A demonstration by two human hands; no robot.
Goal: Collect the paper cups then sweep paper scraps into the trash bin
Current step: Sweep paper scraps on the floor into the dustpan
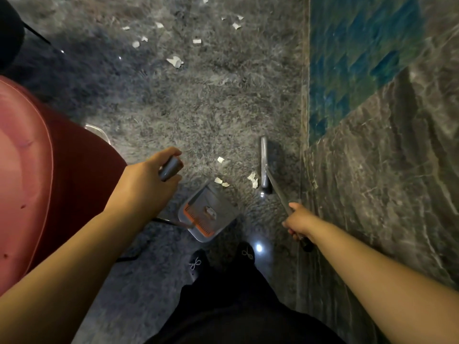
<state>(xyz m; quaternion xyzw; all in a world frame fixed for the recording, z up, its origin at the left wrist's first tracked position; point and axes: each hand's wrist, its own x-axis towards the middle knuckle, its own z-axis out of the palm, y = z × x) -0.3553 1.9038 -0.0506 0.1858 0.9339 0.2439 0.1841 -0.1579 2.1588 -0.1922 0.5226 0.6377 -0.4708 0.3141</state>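
Note:
My left hand (pixel 146 180) grips the grey handle (pixel 171 168) of a dustpan (pixel 211 212), which sits on the grey shaggy carpet with an orange comb edge and one scrap inside. My right hand (pixel 299 219) grips the broom stick (pixel 280 192); the grey broom head (pixel 264 165) rests on the carpet just right of the dustpan. A few white paper scraps (pixel 252 179) lie between the broom head and the dustpan mouth. Several more paper scraps (pixel 175 61) are scattered farther ahead on the carpet. No paper cup or trash bin is in view.
A red upholstered seat (pixel 37 175) fills the left side. A dark marble wall or ledge (pixel 385 170) with a blue-green panel (pixel 352 50) runs along the right. My feet in dark shoes (pixel 198 263) stand on glossy floor just behind the dustpan.

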